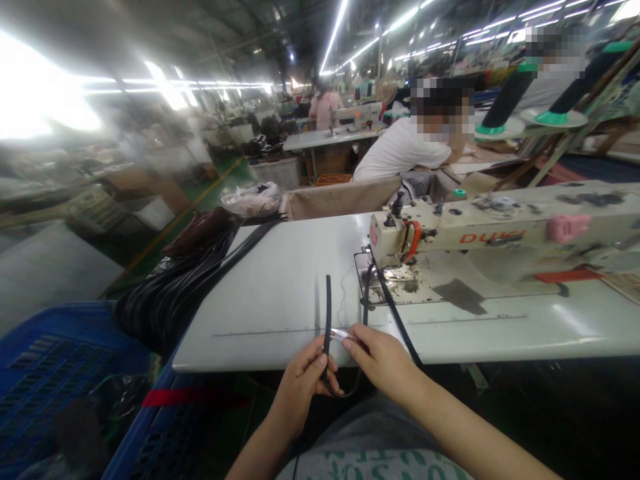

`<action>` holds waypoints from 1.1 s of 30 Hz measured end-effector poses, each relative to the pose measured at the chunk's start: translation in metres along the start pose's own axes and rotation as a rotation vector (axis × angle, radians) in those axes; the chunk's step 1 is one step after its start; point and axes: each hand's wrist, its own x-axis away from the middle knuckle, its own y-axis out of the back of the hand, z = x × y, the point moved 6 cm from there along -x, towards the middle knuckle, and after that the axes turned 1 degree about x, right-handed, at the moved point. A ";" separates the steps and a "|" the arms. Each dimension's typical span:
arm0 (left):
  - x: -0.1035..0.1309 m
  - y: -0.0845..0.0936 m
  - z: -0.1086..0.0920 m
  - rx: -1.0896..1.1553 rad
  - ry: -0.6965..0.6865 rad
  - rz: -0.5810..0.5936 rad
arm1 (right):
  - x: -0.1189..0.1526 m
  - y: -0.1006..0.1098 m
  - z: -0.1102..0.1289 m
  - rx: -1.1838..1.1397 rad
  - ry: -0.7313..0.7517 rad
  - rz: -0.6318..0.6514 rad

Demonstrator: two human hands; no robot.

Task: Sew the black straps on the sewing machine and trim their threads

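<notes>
My left hand (306, 380) is closed on a narrow black strap (328, 313), one end of which sticks up over the table's front edge. Below the fingers the strap bends in a loop towards my right hand (377, 357). That hand is closed around small silver thread snips (343, 334), whose tip points left and meets or nearly meets the strap. Beyond my hands stands a sewing machine (450, 233), with black strap running down from its needle area to the front edge. A loose thread lies on the white table (285, 287).
A large bundle of black straps (175, 287) hangs over the table's left side, above a blue plastic crate (40, 360). A beige fabric-sided bin (345, 198) stands behind the table. A person in a white shirt (400, 150) sits beyond it. Thread cones (510, 100) rise at the right.
</notes>
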 end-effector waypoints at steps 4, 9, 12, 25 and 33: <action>0.001 -0.003 0.003 0.098 0.009 0.017 | 0.000 0.000 -0.005 -0.009 -0.016 -0.034; 0.002 -0.004 0.002 0.129 0.017 -0.011 | 0.002 0.001 -0.003 -0.010 0.011 -0.054; 0.003 -0.006 0.003 0.135 0.028 0.017 | 0.002 0.003 -0.002 0.008 0.021 -0.072; 0.005 -0.013 0.002 0.076 0.050 0.085 | 0.007 0.016 -0.007 -0.055 0.077 -0.233; -0.011 0.011 -0.025 -0.413 0.070 0.124 | 0.016 0.023 -0.034 -0.238 -0.033 -0.239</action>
